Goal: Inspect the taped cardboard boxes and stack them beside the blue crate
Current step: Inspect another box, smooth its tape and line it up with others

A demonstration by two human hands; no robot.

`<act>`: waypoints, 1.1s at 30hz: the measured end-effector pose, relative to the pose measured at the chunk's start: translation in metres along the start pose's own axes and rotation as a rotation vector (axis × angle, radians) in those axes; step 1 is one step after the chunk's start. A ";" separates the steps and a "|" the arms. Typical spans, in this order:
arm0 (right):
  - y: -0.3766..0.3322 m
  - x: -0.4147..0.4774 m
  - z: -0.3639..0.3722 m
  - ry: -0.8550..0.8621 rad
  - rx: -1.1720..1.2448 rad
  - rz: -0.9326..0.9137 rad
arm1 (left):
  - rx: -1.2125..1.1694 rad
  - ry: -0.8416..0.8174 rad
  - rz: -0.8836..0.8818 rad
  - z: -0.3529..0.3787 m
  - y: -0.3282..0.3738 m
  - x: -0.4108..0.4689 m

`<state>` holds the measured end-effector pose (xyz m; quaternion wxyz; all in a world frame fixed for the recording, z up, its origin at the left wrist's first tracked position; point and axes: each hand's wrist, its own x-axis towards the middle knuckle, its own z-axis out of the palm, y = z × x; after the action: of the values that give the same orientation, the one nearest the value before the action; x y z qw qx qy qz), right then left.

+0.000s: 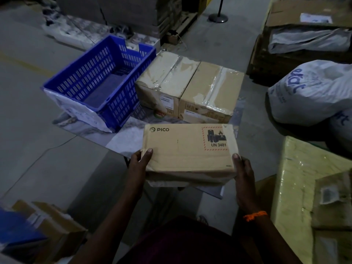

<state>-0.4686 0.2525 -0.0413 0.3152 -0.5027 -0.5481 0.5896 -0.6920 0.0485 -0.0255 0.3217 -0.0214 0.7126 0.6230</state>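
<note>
Holding a smooth, rectangular, taped cardboard box [187, 149].

This was a warehouse or parcel depot, dimly lit. The bare concrete floor [28, 115] carried a painted yellow line [24, 63]. At the back, tall stacked goods [133, 10] stood on a wooden pallet [188, 20] near a stanchion post [218, 17]. A slotted blue crate [82, 73] stood with two taped cardboard boxes [165, 80] just beside it. White courier sacks [308, 92] printed in blue lay to the right, near a big open carton [304, 40] of plastic-wrapped goods and a yellow wrapped parcel [297, 178]. A PICO carton [181, 149] bore a UN 3481 battery shipping label [215, 139].
</note>
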 end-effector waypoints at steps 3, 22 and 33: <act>0.004 0.000 -0.002 -0.005 -0.042 0.016 | 0.017 -0.003 0.010 0.000 -0.001 -0.003; -0.046 -0.001 0.059 -0.312 -0.963 -0.870 | 1.241 -0.169 0.882 0.053 0.021 -0.012; -0.039 0.006 0.070 -0.357 -1.203 -0.839 | 1.450 -0.197 0.855 0.061 0.014 -0.011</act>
<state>-0.5433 0.2424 -0.0129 0.0909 -0.2341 -0.9636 0.0919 -0.6631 0.1030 -0.0093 0.0532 0.5157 0.8514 0.0791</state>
